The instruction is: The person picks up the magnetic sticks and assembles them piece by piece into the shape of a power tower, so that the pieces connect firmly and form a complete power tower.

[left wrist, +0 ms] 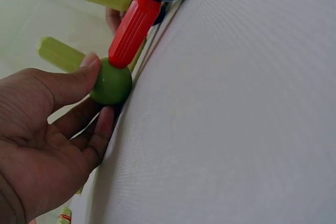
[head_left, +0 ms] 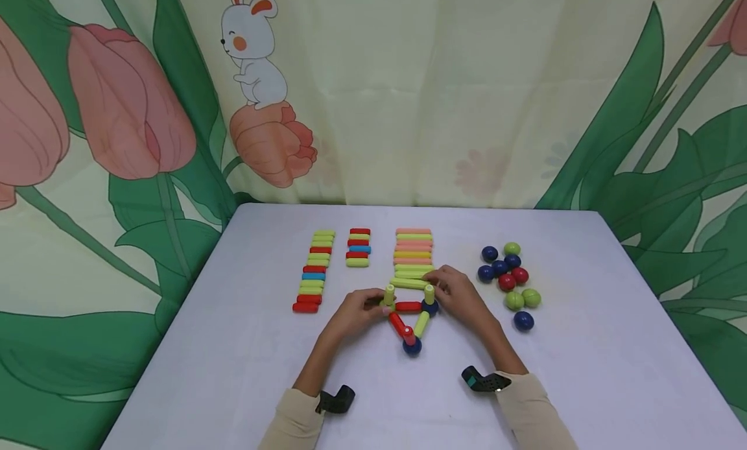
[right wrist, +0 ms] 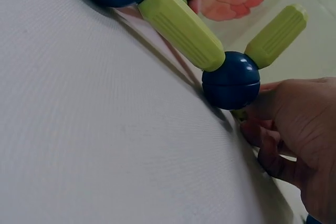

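Here, item by item. Hidden or unclear: my right hand (head_left: 461,299) covers the near end of the long-stick stack (head_left: 413,255), and I cannot tell from above whether it grips anything; in the right wrist view only its fingers (right wrist: 273,148) show, cut off at the frame edge. The green ball (left wrist: 111,82) is not visible from the head camera behind my left hand (head_left: 356,310).

Hands: my left hand pinches the green ball between thumb and curled fingers. My right hand's curled fingers press against the blue ball (right wrist: 231,80) at the other corner.

Structure: a triangle of sticks and balls lies flat on the worktop (head_left: 583,372), centre front, with a red stick (head_left: 408,306) across the back and a yellow-green stick (head_left: 421,323) on the right side. Loose balls (head_left: 509,278) sit well to the right.
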A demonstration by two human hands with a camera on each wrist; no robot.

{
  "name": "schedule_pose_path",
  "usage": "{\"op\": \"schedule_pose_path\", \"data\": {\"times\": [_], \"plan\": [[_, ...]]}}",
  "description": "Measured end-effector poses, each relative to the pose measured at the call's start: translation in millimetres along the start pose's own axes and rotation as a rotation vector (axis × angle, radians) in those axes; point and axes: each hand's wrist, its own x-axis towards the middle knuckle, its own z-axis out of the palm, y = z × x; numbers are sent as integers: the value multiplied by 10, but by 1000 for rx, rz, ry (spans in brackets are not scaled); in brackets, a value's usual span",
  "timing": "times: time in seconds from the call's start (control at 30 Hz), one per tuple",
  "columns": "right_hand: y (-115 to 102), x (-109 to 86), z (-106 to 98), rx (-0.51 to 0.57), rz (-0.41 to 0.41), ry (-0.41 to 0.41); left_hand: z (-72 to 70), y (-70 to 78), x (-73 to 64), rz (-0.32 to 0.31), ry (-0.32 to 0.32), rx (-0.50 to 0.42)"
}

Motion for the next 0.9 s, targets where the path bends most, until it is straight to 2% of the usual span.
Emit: {"op": "schedule_pose_path", "data": {"times": [0.1, 0.2, 0.3, 0.37, 0.47, 0.6, 0.67, 0.77, 0.83, 0.9], "plan": [[13, -3, -39, -2, -3, 44, -6, 4, 0, 2, 1, -3], [52, -30, -119, -62, 27, 152, -3, 14, 2, -3, -5, -4], [76, -74, -237, -220, 92, 269, -3, 24, -3, -6, -4, -3], [75, -106, -323, -333, 159, 315, -9, 32, -11, -10, 3, -6], [67, -144, -438, -469, 243, 304, -26, 46, -14, -1, 11, -10], [63, -177, -509, -518, 288, 224, -38, 48, -9, 3, 15, -7], [54, -183, -516, -500, 294, 194, -36, 43, -5, -1, 15, -9], [9, -178, -532, -388, 306, 183, -23, 24, 2, -11, 12, -8], [-51, -162, -560, -259, 283, 181, -14, 11, 6, -20, 11, -6], [-124, -144, -594, -80, 240, 168, -10, 1, 7, -23, 10, -4]]}}
